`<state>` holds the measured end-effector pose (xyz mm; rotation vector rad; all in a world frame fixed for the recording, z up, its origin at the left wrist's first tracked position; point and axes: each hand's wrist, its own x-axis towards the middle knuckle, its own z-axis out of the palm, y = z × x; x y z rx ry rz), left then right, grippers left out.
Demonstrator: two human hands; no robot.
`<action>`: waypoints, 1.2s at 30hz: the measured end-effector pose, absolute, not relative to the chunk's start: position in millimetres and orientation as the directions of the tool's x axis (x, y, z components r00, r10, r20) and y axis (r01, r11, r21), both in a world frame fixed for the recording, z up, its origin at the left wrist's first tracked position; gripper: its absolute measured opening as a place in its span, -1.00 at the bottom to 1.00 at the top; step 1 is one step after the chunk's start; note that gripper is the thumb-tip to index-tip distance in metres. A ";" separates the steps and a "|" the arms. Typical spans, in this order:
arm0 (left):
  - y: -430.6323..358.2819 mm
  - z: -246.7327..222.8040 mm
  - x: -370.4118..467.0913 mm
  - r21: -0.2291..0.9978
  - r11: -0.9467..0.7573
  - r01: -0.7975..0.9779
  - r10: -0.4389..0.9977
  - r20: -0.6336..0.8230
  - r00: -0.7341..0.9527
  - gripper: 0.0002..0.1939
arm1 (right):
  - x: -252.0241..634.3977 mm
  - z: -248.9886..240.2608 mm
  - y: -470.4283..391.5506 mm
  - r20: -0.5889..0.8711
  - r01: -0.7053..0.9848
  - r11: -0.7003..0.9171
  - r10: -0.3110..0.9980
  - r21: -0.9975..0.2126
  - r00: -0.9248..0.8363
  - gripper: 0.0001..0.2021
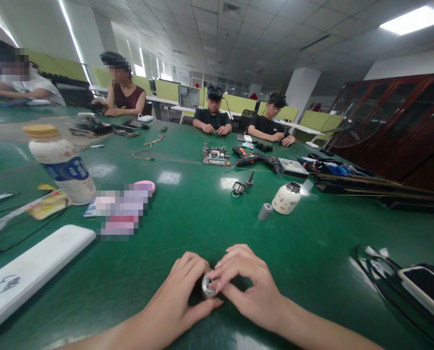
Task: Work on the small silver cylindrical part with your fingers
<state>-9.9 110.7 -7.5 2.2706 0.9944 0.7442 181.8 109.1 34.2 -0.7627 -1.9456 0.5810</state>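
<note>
Low in the middle of the view, a small round silvery metal part sits between my two hands. My left hand is curled around its left side, with the thumb reaching below it. The fingers of my right hand pinch at its right and upper rim. Farther out stand a small grey metal cylinder and a cream bottle without a lid. A metal cap with a ring and a small dark fitting lie beyond them.
A green table bears a white case and a yellow-capped bottle at left. Farther back are a circuit board and power drills. A phone with black cables is at right. Several people sit around the table.
</note>
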 end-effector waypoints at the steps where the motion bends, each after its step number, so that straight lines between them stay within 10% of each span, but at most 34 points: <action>1: 110.4 -6.9 -10.2 0.667 -0.577 0.472 0.774 0.263 0.575 -0.82 | 182.3 34.3 109.2 0.586 0.284 0.694 0.715 -0.662 -0.381 -0.84; 22: 109.6 -2.3 -10.5 0.690 -0.564 0.453 0.773 0.250 0.583 -0.89 | 181.7 36.2 106.1 0.508 0.259 0.640 0.748 -0.723 -0.427 -0.83; 29: 109.8 -1.9 -11.3 0.682 -0.569 0.460 0.772 0.250 0.584 -0.78 | 188.6 30.0 123.3 0.557 0.184 0.588 0.807 -0.788 -0.196 -0.79; 36: 109.5 -3.8 -11.9 0.689 -0.535 0.489 0.792 0.208 0.574 -0.76 | 216.5 0.2 155.3 0.279 0.414 0.393 0.909 -0.821 -0.309 -0.83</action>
